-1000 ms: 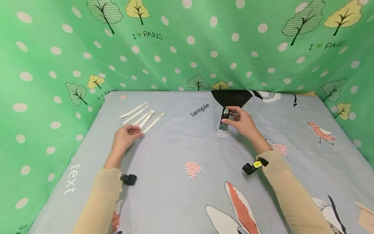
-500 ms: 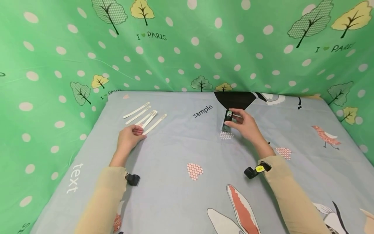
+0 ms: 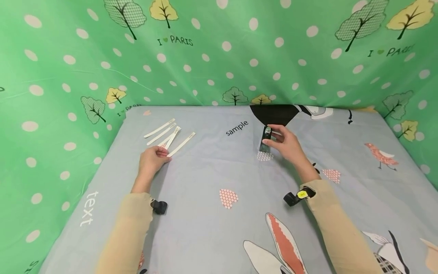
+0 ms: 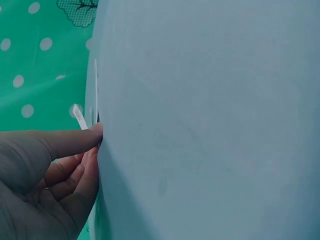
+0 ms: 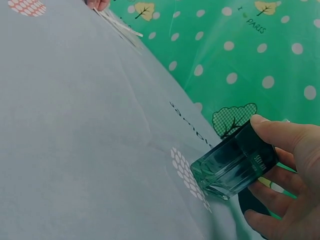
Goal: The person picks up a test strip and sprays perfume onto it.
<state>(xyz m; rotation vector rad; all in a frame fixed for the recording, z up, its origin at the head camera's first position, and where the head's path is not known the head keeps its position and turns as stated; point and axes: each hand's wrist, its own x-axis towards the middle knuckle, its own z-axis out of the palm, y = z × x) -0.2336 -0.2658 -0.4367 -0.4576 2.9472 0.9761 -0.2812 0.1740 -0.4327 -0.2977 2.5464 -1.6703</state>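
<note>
My left hand (image 3: 150, 161) pinches the near end of a white paper test strip (image 3: 174, 137) between thumb and fingers at the left of the table. In the left wrist view, a white strip (image 4: 79, 116) tilts up from behind the thumb. Other strips (image 3: 159, 128) lie fanned out around the fingertips, each with small print at its far end. On the right, my right hand (image 3: 289, 146) grips a dark green glass perfume bottle (image 5: 235, 160) from the side, thumb on one face and fingers behind. The silver spray top (image 3: 268, 130) shows uncapped, and the base is close to the cloth.
A grey-blue printed cloth (image 3: 198, 179) covers the table. Behind and at the left hangs a green dotted curtain (image 3: 205, 42). Black wrist cameras (image 3: 159, 207) are strapped on both forearms.
The strip at my left fingertips has swung so that its far end crosses a neighbouring strip. My right hand keeps its grip on the perfume bottle in nearly the same spot.
</note>
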